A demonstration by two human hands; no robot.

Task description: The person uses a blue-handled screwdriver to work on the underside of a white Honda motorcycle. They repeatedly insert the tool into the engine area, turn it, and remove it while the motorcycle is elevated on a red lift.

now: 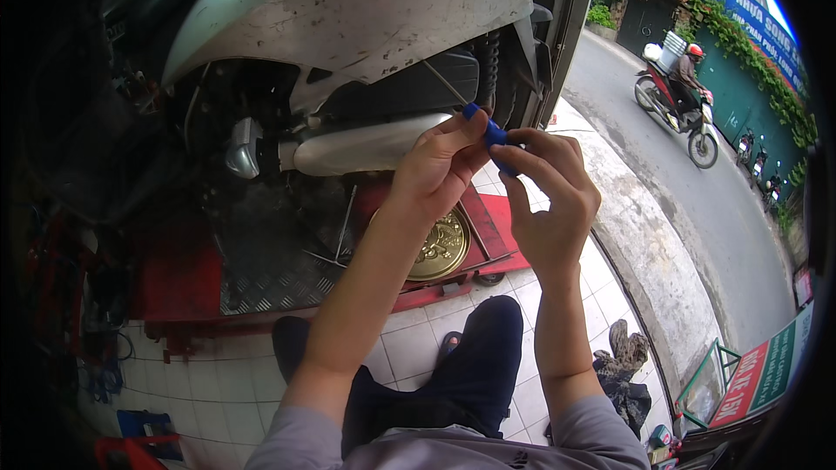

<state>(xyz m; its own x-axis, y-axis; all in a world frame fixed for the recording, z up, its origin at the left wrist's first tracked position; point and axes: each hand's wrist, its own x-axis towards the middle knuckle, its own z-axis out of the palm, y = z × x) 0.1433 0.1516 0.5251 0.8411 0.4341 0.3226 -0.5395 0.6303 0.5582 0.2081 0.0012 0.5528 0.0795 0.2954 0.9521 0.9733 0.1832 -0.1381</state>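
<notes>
The grips of the left hand [435,161] and right hand [556,196] both pinch a blue-handled tool [495,134], its handle partly hidden, its tip indistinct against a silver motorbike [383,9].

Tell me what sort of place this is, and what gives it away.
Probably a motorbike repair shop open to the street: a motorbike stands over a red platform, a blue-handled screwdriver is in use or at hand, and the road runs just outside.
</notes>
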